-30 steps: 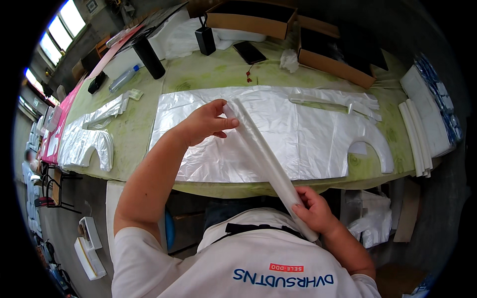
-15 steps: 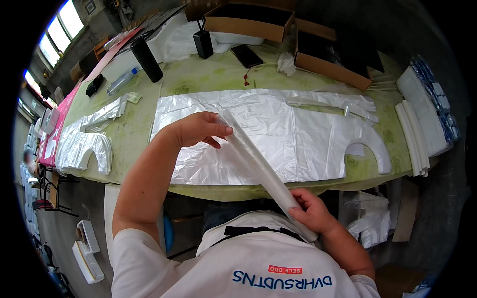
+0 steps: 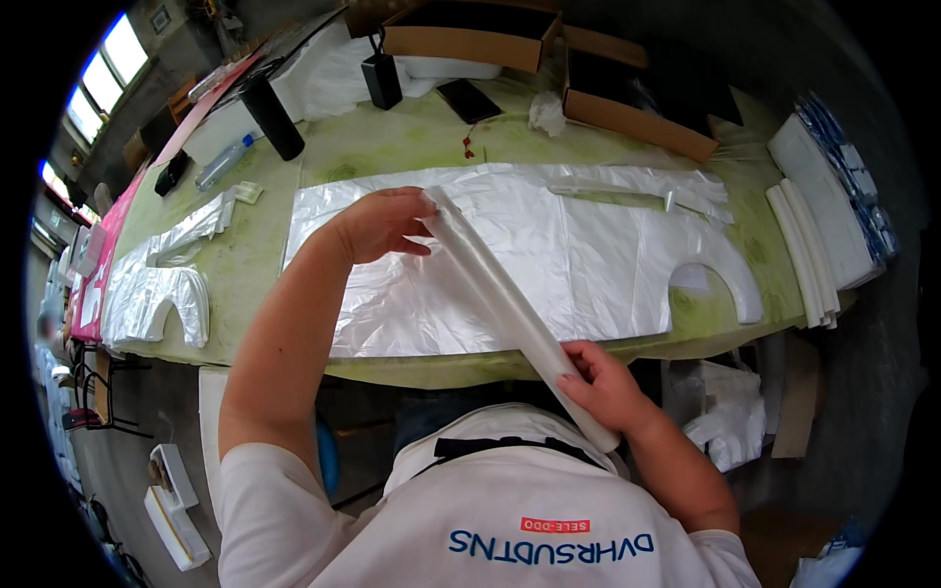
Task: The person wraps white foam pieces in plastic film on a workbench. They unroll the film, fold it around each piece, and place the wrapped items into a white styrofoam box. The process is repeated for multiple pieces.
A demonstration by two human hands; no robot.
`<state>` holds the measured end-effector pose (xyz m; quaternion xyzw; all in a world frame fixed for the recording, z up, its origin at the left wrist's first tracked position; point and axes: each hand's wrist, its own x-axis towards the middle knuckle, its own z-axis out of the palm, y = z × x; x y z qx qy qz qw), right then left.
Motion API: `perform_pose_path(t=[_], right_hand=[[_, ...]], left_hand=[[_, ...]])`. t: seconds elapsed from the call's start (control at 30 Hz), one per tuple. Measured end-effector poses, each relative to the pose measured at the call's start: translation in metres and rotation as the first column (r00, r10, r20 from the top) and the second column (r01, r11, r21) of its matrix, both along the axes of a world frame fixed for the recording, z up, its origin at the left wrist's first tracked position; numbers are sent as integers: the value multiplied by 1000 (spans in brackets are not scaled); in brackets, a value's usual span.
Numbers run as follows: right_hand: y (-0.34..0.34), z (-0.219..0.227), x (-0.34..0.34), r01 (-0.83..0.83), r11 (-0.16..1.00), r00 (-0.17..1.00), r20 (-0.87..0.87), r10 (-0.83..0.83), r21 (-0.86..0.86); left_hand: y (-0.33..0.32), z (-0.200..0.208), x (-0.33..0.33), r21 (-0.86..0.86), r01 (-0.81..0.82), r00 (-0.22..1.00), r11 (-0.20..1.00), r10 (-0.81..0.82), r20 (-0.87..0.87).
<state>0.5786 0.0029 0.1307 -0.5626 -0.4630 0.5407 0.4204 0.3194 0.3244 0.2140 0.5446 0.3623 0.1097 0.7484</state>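
Observation:
A long, narrow roll of thin translucent white plastic (image 3: 510,299) slants from the middle of the table toward my waist. My left hand (image 3: 384,225) is at its upper end, fingers bent and closed on the edge there. Lower down, my right hand (image 3: 600,384) wraps round the roll near its bottom end, thumb on top. Beneath the roll, a large shiny white plastic apron (image 3: 598,265) lies flat, with a curved cut-out and narrow straps at its right end. Whether it is one layer or several I cannot tell.
Folded plastic aprons (image 3: 176,284) lie at the left. Across the back are a black cylinder (image 3: 272,118), a plastic bottle (image 3: 225,162), a black box (image 3: 381,80), a phone (image 3: 469,100) and cardboard boxes (image 3: 637,113). White rolls (image 3: 802,253) and stacked packs (image 3: 823,196) line the right edge.
My left hand has moved slightly up and away with the roll's upper end, and its thumb no longer shows on top. My right hand keeps its grip. The whole view has shifted a little.

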Motion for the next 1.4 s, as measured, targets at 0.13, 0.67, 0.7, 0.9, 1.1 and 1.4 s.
perform_pose_path(t=[0.13, 0.67, 0.7, 0.9, 1.1, 1.4], right_hand=[[19, 9, -10, 15, 1000, 998, 68, -13, -27], [-171, 36, 62, -11, 885, 976, 190, 111, -465], [-187, 36, 67, 6, 870, 983, 162, 86, -492], [-241, 24, 94, 99, 813, 979, 200, 22, -574], [-235, 34, 104, 99, 860, 995, 75, -70, -500], [-75, 84, 99, 36, 998, 764, 642, -60, 51]], left_hand=[[6, -10, 26, 340, -69, 929, 938, 184, -320], [21, -58, 45, 745, 327, 679, 581, 403, -613], [17, -58, 50, 764, 373, 651, 527, 437, -620], [5, -51, 55, 885, 183, 672, 428, 603, -431], [-51, -76, 43, 939, -289, 858, 185, 486, 169], [-150, -65, -2, 816, 576, 805, -39, -146, -575]])
